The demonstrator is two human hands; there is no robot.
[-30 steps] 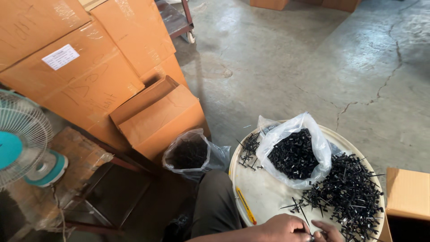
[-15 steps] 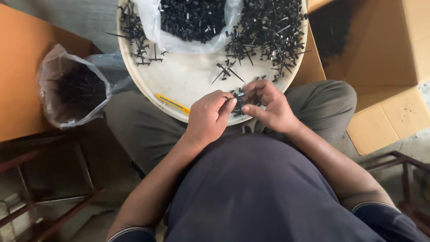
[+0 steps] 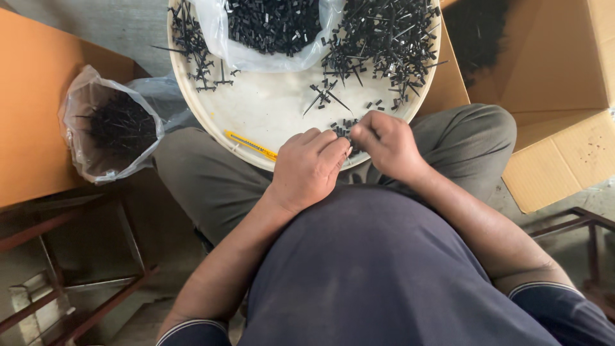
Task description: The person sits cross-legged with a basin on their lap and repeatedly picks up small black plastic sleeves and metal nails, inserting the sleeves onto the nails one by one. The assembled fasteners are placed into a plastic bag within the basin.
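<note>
**Hands meet over small black parts on the tray**

A clear bag [image 3: 115, 128] of black pieces sits left. The left hand [image 3: 311, 166] and right hand [image 3: 384, 142] pinch small black parts [image 3: 344, 128] together at the near rim of the round white tray [image 3: 269, 115].

Grey concrete floor [image 3: 70, 19] far left of the fingers. Open cardboard box [image 3: 564, 96] to their right. Rust-red metal frame [image 3: 77, 282] lower left, another frame [image 3: 576, 224] lower right. Flat daylight.
</note>
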